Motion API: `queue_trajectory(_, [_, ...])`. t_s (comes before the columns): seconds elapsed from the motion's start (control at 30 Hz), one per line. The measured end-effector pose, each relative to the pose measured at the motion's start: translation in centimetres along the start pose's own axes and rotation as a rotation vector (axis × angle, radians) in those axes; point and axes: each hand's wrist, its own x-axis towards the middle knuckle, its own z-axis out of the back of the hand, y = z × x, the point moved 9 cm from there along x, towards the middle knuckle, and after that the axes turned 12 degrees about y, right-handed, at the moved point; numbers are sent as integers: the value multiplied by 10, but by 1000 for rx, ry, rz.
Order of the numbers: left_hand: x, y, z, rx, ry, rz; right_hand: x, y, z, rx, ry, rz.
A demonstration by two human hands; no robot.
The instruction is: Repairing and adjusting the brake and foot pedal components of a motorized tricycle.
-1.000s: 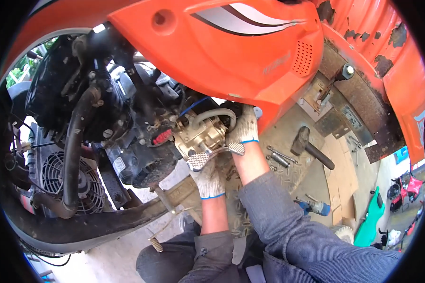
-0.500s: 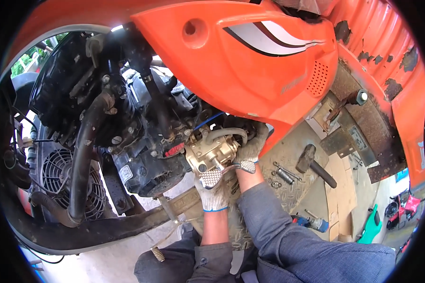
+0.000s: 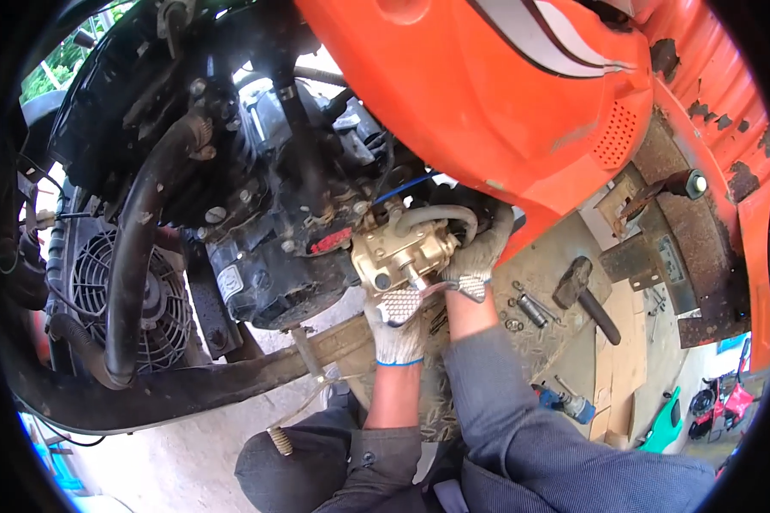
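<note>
Engine sticker: white label (image 3: 230, 280) on the lower side of the black engine (image 3: 287, 286); print too small to read.
Engine mark: red patch (image 3: 329, 242) beside the metal housing; any lettering blurred.
Body panel: orange panel (image 3: 488, 111) bearing a white decal (image 3: 565, 53) with dark, curved stripes.
Bracket plate: small rectangular data plate (image 3: 671, 259) on the rusted bracket at right; characters illegible.
Metal housing: pale brass-coloured unit (image 3: 385, 256) at the engine's right side, below the orange panel; grey hose (image 3: 443, 214) curving over its top.
Tread plate: patterned foot plate (image 3: 399, 305) at the lower edge of the housing, in front of part of the left hand.
Left hand: gloved left hand (image 3: 399, 338) at the housing's underside, behind the tread plate; fingers hidden, opening and grip cannot be told.
Right hand: gloved right hand (image 3: 488, 250) at the housing's right end, by the hose; fingertips out of sight, so it cannot be told whether they are clamped.
Hand spacing: apart, one below and one right of the housing.
Floor items: hammer (image 3: 577, 286) and a metal cylinder (image 3: 534, 311) right of the right forearm.
</note>
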Motion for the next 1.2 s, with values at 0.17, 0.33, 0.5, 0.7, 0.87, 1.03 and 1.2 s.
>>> queue_trajectory(0.17, [2,5,1,-6,-19,5,11,-6,-4,239,159,79])
queue_trajectory(0.33, [2,5,7,205,-85,16,-9,33,-43,-438,131,30])
queue_trajectory(0.5, [-1,2,-2,-131,-95,-24,-3,12,-18,-76,-58,25])
queue_trajectory(0.7, [-7,-3,-14,-323,-73,8,2,10,-1,-151,-32,-14])
queue_trajectory(0.87, [-5,-19,-26,-450,82,-150,-5,7,2,-293,-72,-284])
queue_trajectory(1.03, [-10,-27,-28,-276,-45,-27,5,-6,9,-206,54,-327])
queue_trajectory(1.2, [-11,-52,-27,-40,-99,-27,8,-8,16,-77,43,-270])
